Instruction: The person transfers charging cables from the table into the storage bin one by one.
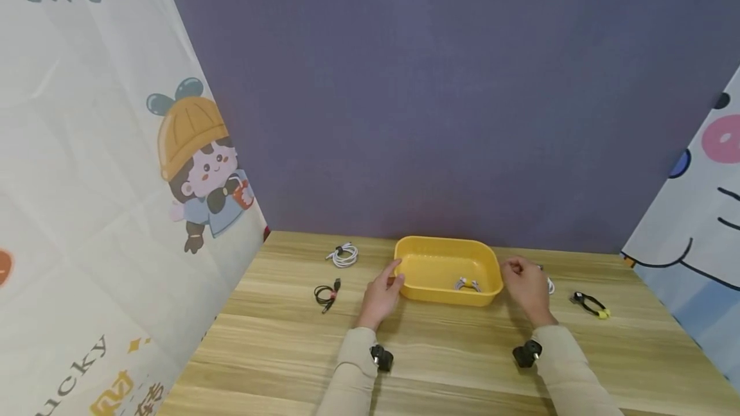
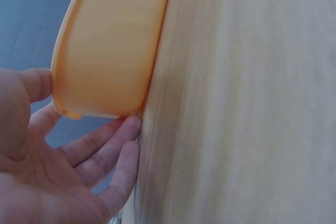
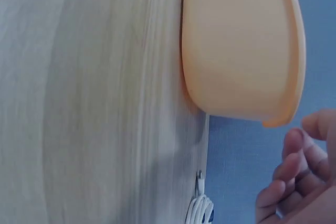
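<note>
A yellow plastic basket stands upright at the back of the table, with a small bundled cable inside. My left hand is at its left end, thumb and index finger against the rim. In the left wrist view, the other fingers of the left hand extend loosely below the basket's end wall. Beside the right end is my right hand, its fingers loosely bent. The right wrist view shows a small gap between the right hand and the basket rim; nothing is held there.
On the left lie a coiled white cable and a black cable with a red tie. Partly behind my right hand is another white cable. Black pliers with yellow grip ends lie farther right. A dark wall panel rises behind the table.
</note>
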Demonstrator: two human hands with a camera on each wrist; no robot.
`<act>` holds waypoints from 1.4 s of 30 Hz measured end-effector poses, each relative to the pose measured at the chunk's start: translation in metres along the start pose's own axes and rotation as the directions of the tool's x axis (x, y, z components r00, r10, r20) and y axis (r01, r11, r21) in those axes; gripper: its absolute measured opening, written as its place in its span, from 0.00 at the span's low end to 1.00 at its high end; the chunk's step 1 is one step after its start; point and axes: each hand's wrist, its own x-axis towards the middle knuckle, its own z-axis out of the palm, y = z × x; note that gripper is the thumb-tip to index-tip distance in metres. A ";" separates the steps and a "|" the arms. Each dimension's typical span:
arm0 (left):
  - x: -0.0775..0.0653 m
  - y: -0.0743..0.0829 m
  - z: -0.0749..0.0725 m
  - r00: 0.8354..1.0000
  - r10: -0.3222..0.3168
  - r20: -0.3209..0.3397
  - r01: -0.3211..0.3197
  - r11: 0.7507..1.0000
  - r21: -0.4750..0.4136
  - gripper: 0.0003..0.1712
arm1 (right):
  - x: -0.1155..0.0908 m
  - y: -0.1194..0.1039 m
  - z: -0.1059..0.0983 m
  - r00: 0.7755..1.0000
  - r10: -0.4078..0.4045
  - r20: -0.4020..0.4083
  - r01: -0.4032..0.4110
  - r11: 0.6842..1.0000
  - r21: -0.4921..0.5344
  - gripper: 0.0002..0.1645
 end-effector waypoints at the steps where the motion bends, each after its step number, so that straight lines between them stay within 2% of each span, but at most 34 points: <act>1: 0.000 0.000 0.000 1.000 0.001 0.000 -0.001 1.000 0.001 0.26 | -0.001 0.001 -0.001 1.000 0.014 0.008 -0.014 1.000 -0.013 0.17; 8: -0.001 -0.002 0.000 1.000 0.011 -0.005 -0.011 1.000 0.007 0.26 | -0.001 0.013 -0.011 0.989 0.127 0.078 -0.119 0.988 -0.103 0.22; 17: -0.002 -0.003 0.001 1.000 0.005 -0.011 -0.005 1.000 0.001 0.27 | 0.000 0.023 -0.020 0.961 0.200 0.190 -0.158 0.963 -0.218 0.26; 23: -0.002 -0.004 0.001 1.000 -0.004 -0.012 0.004 1.000 0.011 0.27 | 0.001 0.031 -0.020 0.949 0.242 0.202 -0.180 0.942 -0.282 0.27; 31: -0.001 -0.004 0.000 1.000 0.009 -0.021 -0.009 1.000 0.012 0.27 | 0.003 0.036 -0.022 0.953 0.247 0.176 -0.185 0.933 -0.309 0.27; 42: -0.001 -0.002 0.001 1.000 0.000 -0.017 0.000 1.000 0.004 0.27 | 0.006 0.042 -0.028 0.925 0.288 0.248 -0.186 0.913 -0.364 0.29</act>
